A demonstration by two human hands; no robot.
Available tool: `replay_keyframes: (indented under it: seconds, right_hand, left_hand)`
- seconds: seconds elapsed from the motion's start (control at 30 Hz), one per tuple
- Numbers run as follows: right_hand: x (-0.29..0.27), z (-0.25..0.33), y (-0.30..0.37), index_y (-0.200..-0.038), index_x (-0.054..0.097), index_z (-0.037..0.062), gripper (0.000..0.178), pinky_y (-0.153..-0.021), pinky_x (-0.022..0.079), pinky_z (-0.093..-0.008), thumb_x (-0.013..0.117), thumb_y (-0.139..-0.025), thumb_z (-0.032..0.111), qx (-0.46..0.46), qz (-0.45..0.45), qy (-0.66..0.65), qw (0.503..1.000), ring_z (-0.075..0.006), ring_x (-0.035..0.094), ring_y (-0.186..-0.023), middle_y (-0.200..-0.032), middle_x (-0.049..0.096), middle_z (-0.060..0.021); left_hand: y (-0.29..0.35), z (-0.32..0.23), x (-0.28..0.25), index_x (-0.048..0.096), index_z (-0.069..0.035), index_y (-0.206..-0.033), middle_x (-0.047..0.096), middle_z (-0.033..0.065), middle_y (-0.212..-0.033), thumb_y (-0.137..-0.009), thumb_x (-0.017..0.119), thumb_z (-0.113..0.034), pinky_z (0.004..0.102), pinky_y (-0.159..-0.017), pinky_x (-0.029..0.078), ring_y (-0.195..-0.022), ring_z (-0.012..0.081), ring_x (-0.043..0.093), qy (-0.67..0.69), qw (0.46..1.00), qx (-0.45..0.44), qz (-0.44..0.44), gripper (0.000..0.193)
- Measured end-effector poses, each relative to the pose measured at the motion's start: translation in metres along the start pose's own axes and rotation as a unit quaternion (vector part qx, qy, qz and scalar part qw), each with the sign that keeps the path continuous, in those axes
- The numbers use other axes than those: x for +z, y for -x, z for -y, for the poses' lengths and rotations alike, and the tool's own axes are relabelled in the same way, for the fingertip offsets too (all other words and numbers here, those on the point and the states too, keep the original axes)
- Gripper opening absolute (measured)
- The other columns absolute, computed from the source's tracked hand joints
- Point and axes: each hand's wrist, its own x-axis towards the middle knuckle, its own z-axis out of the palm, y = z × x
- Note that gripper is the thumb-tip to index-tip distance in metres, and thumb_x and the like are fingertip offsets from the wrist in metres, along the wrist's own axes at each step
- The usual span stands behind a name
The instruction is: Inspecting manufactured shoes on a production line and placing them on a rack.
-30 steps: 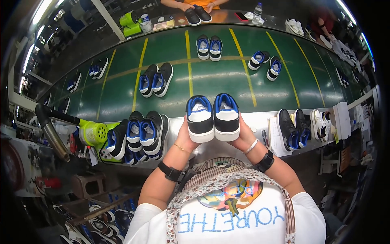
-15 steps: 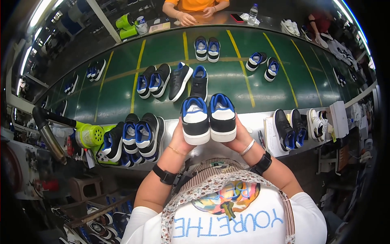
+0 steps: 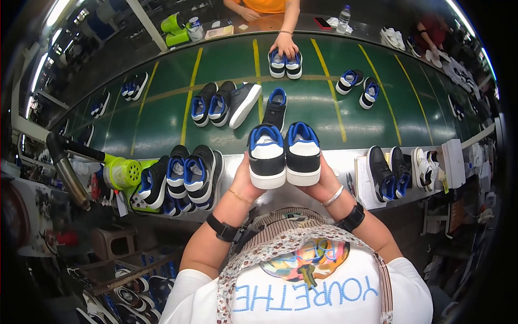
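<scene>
Side by side in front of me I hold two black sneakers with blue linings, white heel patches and white soles, heels toward me. My left hand (image 3: pixel 245 181) is closed around the outer side of the left sneaker (image 3: pixel 267 162). Around the outer side of the right sneaker (image 3: pixel 302 161) my right hand (image 3: pixel 326 182) is closed; the shoes hide most of my fingers. Just beyond them a single black sneaker (image 3: pixel 275 108) lies on the green conveyor belt (image 3: pixel 302 116). To its left are an upright pair (image 3: pixel 210 102) and a tilted sneaker (image 3: pixel 245 105) showing its white sole.
Across the belt a co-worker's hand (image 3: pixel 284 46) touches another pair (image 3: pixel 285 65). More sneakers (image 3: pixel 197 173) crowd the left of my metal ledge, beside a lime-green heat gun (image 3: pixel 123 173). At right stand dark sneakers (image 3: pixel 382 173), white sneakers (image 3: pixel 423 167) and a white box (image 3: pixel 453 162).
The co-worker's arm has reached across to the far pair. The loose sneaker beside the upright pair has tipped further onto its side. My hands keep their hold; the view has shifted slightly.
</scene>
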Motion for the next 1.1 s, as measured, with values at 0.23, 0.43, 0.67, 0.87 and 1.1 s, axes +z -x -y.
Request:
replay_keyframes:
  seconds: [0.23, 0.43, 0.67, 0.87, 1.1]
  right_hand:
    - [0.007, -0.002, 0.002, -0.13, 0.038, 0.0162, 0.057, -0.1, 0.035, -0.0405, 0.017, -0.092, 0.054, -0.011, -0.044, 0.026, 0.999, -0.0219, 0.043, -0.119, -0.13, 0.044, -0.0032]
    - [0.013, -0.003, 0.003, -0.118, 0.05, 0.0168, 0.045, -0.092, 0.042, -0.0357, 0.039, -0.089, 0.05, -0.017, -0.059, 0.019, 0.998, -0.0181, 0.052, -0.105, -0.114, 0.056, 0.0]
    - [-0.001, 0.022, 0.015, -0.107, 0.05, 0.0103, 0.032, -0.1, 0.033, -0.0483, 0.061, -0.084, 0.03, -0.22, -0.16, 0.018, 0.962, -0.0227, 0.046, -0.11, -0.113, 0.051, -0.0075]
    - [0.005, 0.024, 0.023, -0.1, 0.05, 0.0068, 0.027, -0.092, 0.042, -0.047, 0.065, -0.082, 0.02, -0.278, -0.199, 0.059, 0.938, -0.0198, 0.05, -0.099, -0.099, 0.053, -0.0067]
    - [0.01, 0.02, 0.02, -0.1, 0.051, 0.0069, 0.025, -0.095, 0.04, -0.0472, 0.063, -0.083, 0.02, -0.278, -0.188, 0.078, 0.939, -0.0205, 0.047, -0.103, -0.103, 0.051, -0.006]
  left_hand:
    - [0.0, 0.0, 0.001, 0.051, -0.011, -0.115, 0.058, 0.008, -0.111, -0.094, 0.028, -0.042, 0.0394, -0.09, 0.045, -0.101, 0.023, 0.056, 0.004, 1.0, 0.001, -0.011, 0.044]
    - [-0.001, -0.005, -0.008, 0.039, -0.011, -0.129, 0.047, 0.0099, -0.127, -0.094, 0.025, -0.046, 0.0413, -0.1, 0.035, -0.116, 0.0262, 0.045, -0.024, 0.999, 0.009, 0.025, 0.052]
    - [0.028, -0.016, 0.014, 0.044, -0.008, -0.116, 0.047, 0.0076, -0.118, -0.087, 0.052, -0.04, 0.0535, -0.1, 0.03, -0.115, 0.0246, 0.043, -0.172, 0.939, 0.284, -0.09, 0.044]
    - [0.036, -0.013, 0.016, 0.051, -0.007, -0.099, 0.048, 0.0051, -0.105, -0.082, 0.064, -0.019, 0.0544, -0.098, 0.034, -0.103, 0.0201, 0.046, -0.168, 0.929, 0.318, -0.09, 0.024]
    - [0.034, -0.014, 0.012, 0.048, -0.006, -0.104, 0.048, 0.0063, -0.107, -0.083, 0.063, -0.018, 0.0544, -0.098, 0.034, -0.107, 0.022, 0.045, -0.142, 0.937, 0.31, -0.071, 0.029]
